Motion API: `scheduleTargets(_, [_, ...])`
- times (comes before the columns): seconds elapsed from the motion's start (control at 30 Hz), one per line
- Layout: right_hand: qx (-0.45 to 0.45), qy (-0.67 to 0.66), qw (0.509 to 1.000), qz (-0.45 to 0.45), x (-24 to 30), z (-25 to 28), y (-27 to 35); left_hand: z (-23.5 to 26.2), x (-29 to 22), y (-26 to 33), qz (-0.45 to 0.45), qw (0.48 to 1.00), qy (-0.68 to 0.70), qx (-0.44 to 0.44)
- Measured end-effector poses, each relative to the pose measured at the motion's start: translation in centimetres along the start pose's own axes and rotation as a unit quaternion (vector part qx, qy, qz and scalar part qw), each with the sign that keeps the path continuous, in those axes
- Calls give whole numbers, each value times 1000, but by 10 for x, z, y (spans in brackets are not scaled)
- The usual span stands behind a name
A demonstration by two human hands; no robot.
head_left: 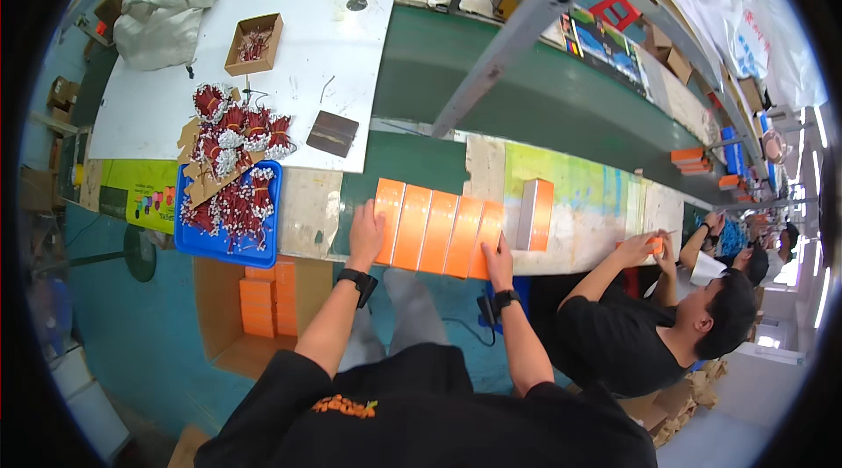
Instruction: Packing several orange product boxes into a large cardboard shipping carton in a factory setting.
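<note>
A row of several slim orange boxes, standing side by side with white edges between them, is at the front edge of the bench before me. My left hand is closed against the left end of the row. At the right end, my right hand presses inward, so the row is squeezed between both hands. To the right of the row, apart from it, stands another orange box with a white side. Below the bench on my left, an open brown carton contains more orange boxes.
A blue tray heaped with red-and-white wire bundles sits to the left. Behind it are a small cardboard box and a dark flat block. A metal post slants above the bench. A co-worker sits close on the right.
</note>
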State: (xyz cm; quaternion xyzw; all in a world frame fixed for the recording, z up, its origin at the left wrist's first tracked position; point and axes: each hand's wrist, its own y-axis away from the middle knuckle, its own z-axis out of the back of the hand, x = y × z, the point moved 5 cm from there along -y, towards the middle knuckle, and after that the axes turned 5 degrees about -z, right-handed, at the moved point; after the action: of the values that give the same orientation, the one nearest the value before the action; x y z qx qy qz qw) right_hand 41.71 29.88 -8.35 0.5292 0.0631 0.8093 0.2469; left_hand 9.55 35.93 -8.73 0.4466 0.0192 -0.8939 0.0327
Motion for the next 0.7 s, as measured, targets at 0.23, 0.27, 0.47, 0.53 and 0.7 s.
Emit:
scheduleTargets(0.23, [105, -58, 993, -14, 16, -44, 50, 50, 31, 81, 88, 994, -28, -60])
scheduleTargets(0.27, [141, -69, 987, -23, 28, -61, 71, 67, 53, 118, 102, 990, -2, -95])
scheduleTargets(0.47, [279, 204, 936, 73, 47, -205, 185, 171, 148, 330, 309, 912, 78, -257])
scheduleTargets(0.53, [335, 228, 909, 92, 42, -275, 205, 203, 185, 366, 341, 893, 65, -287])
scheduleTargets(0.7, [440, 290, 828, 194, 17, -471, 213, 233, 313, 407, 380, 822, 34, -422])
